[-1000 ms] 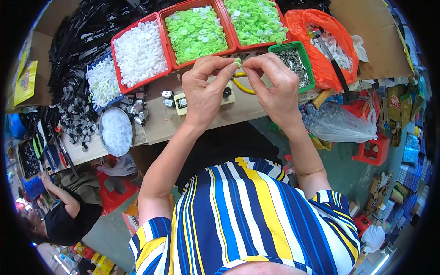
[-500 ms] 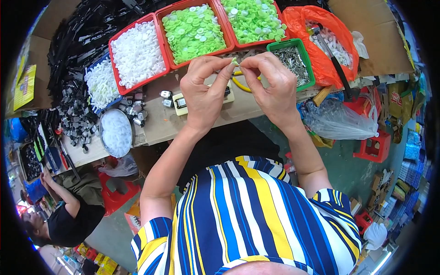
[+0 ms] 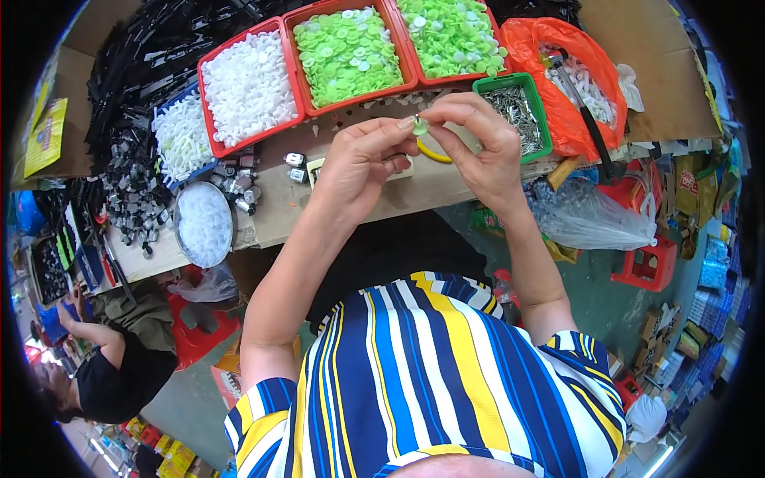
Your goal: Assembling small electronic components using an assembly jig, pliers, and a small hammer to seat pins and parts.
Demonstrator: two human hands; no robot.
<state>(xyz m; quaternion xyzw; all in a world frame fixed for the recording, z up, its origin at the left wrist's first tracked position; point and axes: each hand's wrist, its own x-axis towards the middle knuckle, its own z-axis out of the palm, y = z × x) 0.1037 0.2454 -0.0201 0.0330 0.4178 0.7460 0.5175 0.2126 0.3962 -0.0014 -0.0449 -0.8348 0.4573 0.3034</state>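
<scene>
Over the bench, my left hand [image 3: 356,165] and my right hand [image 3: 480,147] meet at their fingertips. Between them is a small round green plastic cap [image 3: 420,127], its face showing, with a tiny dark part at its top. Both hands pinch there; the fingers hide how each one grips. Under my left hand lies a cream block [image 3: 402,172], mostly covered. A yellow curved loop [image 3: 433,154] shows beneath the cap. Beyond my hands are green caps [image 3: 347,60] in a red tray, and metal pins [image 3: 514,114] in a green tray by my right hand.
White plastic pieces [image 3: 249,84] fill another red tray. A round dish [image 3: 231,219] holds translucent pieces. A hammer [image 3: 586,111] lies across an orange bag [image 3: 526,40]. Small metal-and-black parts [image 3: 131,203] are heaped left. A co-worker [image 3: 119,374] sits at the lower left.
The green cap has turned and shows more of its face. My left fingers have curled in and the hand has rolled. The view has shifted slightly.
</scene>
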